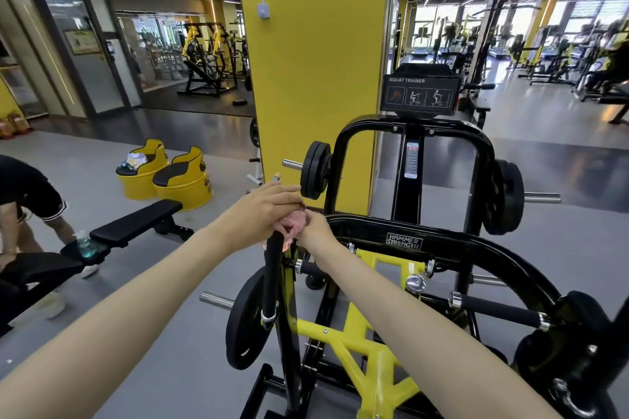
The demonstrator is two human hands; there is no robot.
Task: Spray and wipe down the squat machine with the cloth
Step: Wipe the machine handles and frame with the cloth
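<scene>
The black and yellow squat machine [405, 241] stands in front of me, with plates on its side pegs. A pink cloth [293, 222] is bunched at the top of its upright black handle [272, 279] on the left side. My left hand [263, 211] lies over the top of the handle and the cloth, fingers stretched out to the right. My right hand [315, 228] grips the cloth against the handle from the right. A green spray bottle [85, 246] with a white top stands on a black bench at the left, away from both hands.
A black bench [136, 226] stretches across the left. A person in black shorts [30, 194] bends over beside it. Two yellow barrel seats [183, 180] stand behind the bench. A yellow pillar [316, 61] rises just behind the machine. More gym machines fill the background.
</scene>
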